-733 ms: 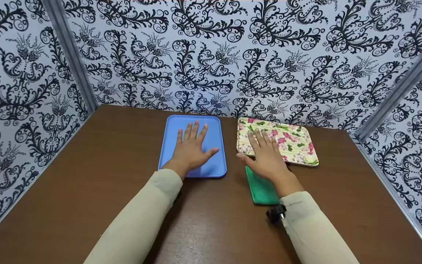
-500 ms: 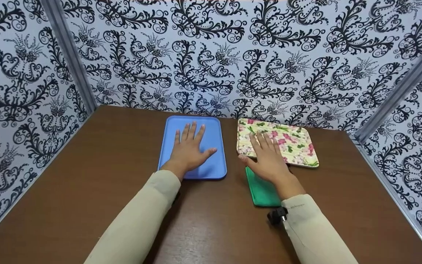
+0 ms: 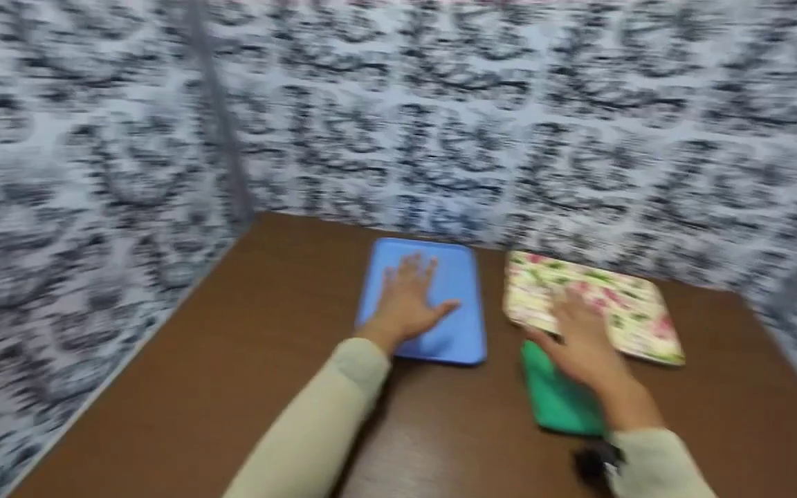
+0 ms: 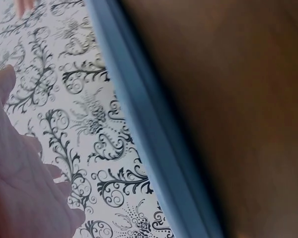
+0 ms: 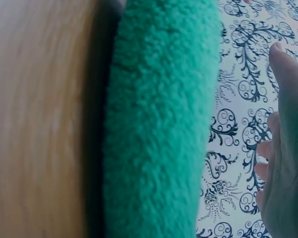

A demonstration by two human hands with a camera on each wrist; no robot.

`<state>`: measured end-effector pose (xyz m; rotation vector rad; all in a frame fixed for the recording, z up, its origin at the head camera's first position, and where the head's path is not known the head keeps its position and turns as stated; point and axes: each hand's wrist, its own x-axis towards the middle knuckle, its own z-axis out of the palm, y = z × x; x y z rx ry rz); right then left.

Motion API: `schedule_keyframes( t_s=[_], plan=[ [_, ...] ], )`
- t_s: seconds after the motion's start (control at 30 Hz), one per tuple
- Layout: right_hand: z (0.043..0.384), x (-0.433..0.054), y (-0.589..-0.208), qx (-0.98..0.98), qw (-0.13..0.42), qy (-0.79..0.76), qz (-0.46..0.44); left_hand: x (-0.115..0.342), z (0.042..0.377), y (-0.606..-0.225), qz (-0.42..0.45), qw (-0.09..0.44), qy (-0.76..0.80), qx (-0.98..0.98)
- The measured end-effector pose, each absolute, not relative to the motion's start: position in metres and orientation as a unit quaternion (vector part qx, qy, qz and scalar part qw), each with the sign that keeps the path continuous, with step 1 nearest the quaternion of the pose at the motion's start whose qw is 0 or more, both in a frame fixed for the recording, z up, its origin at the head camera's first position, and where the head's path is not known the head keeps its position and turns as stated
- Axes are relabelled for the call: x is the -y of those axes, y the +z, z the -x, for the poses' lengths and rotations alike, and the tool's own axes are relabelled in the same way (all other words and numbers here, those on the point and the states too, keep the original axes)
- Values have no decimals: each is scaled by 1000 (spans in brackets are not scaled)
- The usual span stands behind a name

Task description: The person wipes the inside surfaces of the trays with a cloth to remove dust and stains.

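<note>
My left hand [image 3: 407, 304] is held over the blue tray [image 3: 457, 332], its fingers straight and spread. In the left wrist view the palm [image 4: 27, 183] appears apart from the tray's blue edge [image 4: 149, 129]. My right hand [image 3: 584, 346] extends over a folded green cloth [image 3: 557, 401], with its fingertips above the near part of a flower-patterned tray [image 3: 637, 308]. The right wrist view shows the cloth's fuzzy folded edge [image 5: 161, 124] close up, with the right palm [image 5: 290, 173] to one side of it. Neither hand holds anything.
Brown table [image 3: 267, 290] lies under everything. A wall with black scrollwork on white [image 3: 371, 124] stands behind the trays, and another closes off the left side. A small black device [image 3: 596, 463] is strapped at the right wrist.
The head view has swung left and blurred, so the table, trays and cloth appear further right and a little lower. Both hands keep their places over the same things.
</note>
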<state>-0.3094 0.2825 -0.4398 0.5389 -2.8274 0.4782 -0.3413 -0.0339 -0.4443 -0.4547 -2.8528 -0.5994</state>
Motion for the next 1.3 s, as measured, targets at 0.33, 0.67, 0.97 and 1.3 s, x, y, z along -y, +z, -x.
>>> schedule_keyframes(
  t_s=[0.33, 0.67, 0.97, 1.3],
  plan=[
    [297, -300, -430, 971, 58, 170, -156, 34, 339, -440, 126, 70, -253, 956],
    [284, -320, -421, 974, 11, 196, -113, 52, 344, -440, 127, 69, -273, 951],
    [288, -329, -416, 971, -12, 220, -95, 81, 350, -444, 89, 74, -317, 941],
    [281, -339, -423, 969, -10, 232, -81, 90, 356, -458, 68, 47, -339, 937]
  ],
)
